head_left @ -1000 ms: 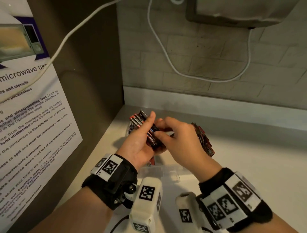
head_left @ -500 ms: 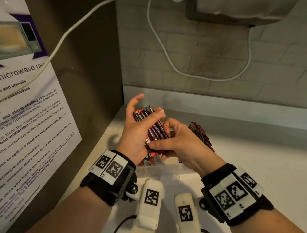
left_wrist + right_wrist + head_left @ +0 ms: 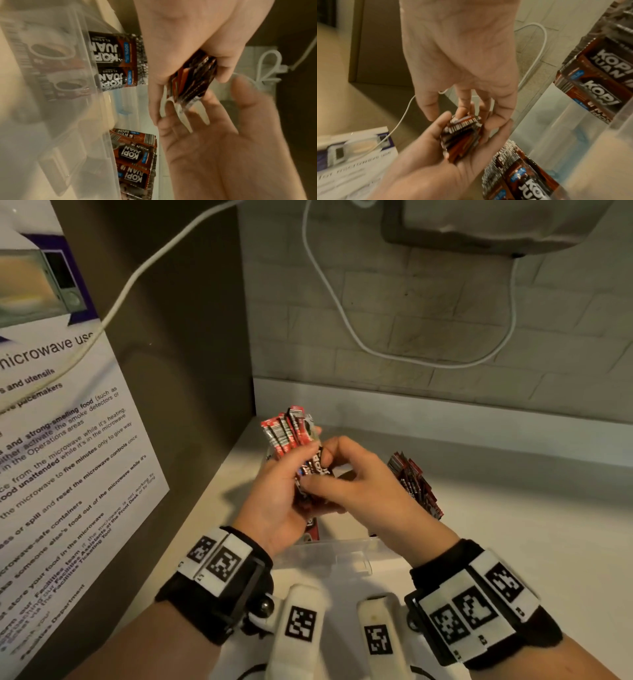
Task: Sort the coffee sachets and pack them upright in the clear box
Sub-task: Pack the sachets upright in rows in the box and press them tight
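Note:
A bundle of red-and-black coffee sachets [image 3: 291,433] stands fanned upward in my left hand [image 3: 281,491], whose thumb lies across its front. My right hand [image 3: 346,474] pinches the bundle's lower part from the right. In the wrist views the same bundle [image 3: 193,75] [image 3: 462,135] sits between both hands, above the clear box [image 3: 342,547]. More sachets [image 3: 416,491] stand upright against the box's right end, and a few [image 3: 313,530] are at its left end. The packed sachets [image 3: 118,56] [image 3: 599,75] read "KOPI JUAN". The box's floor is mostly hidden by my hands.
The box sits on a white counter [image 3: 513,525] in a corner. A dark side panel with a microwave notice [image 3: 68,422] stands at the left. A white cable [image 3: 359,337] loops over the brick back wall, under a mounted appliance [image 3: 496,224].
My left hand has lifted the bundle and turned it more upright; its fingers spread briefly, then closed again. My right hand has shifted to pinch the bundle lower down.

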